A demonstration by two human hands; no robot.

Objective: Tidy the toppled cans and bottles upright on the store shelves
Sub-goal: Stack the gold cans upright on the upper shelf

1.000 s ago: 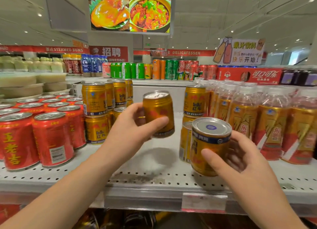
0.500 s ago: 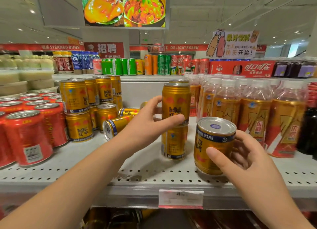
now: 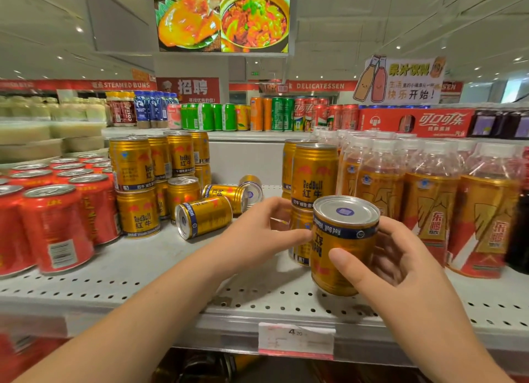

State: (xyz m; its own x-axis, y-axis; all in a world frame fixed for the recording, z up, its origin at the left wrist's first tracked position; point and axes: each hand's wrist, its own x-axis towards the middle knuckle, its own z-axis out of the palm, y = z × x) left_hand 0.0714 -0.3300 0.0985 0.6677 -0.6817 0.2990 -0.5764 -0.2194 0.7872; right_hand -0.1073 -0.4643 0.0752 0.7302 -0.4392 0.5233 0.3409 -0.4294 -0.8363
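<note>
A: Gripping anything with the right hand (image 3: 400, 265)?

B: Gripping a gold can (image 3: 340, 248) at the lower right of centre, curling the thumb across its front and the fingers round its far side; holding it upside down, showing the plain base on top and the lettering inverted

A: Resting it on the shelf (image 3: 143, 271)?

B: Holding it low over the perforated front strip; touching or just clear, being unable to tell which

A: And doing what with the left hand (image 3: 257, 233)?

B: Holding it at the centre of the frame, just left of the held can, spreading the fingers toward the lower can of a stack of two (image 3: 313, 176) and laying the thumb tip close against the held can; gripping or merely touching, being unable to tell

A: Seeing any lying down?

B: Seeing three, all gold, left of centre beyond the left hand: the nearest toppled can (image 3: 204, 220) pointing its end to the lower left, the second toppled can (image 3: 226, 193) just behind it, the third toppled can (image 3: 252, 192) further back, showing its round end

A: Seeing anything upright?

B: Seeing stacked gold cans (image 3: 131, 165) at mid left, red cans (image 3: 57, 228) at the far left, amber bottles (image 3: 429, 205) filling the right; also noting a price tag (image 3: 296, 339) on the shelf lip at bottom centre
</note>
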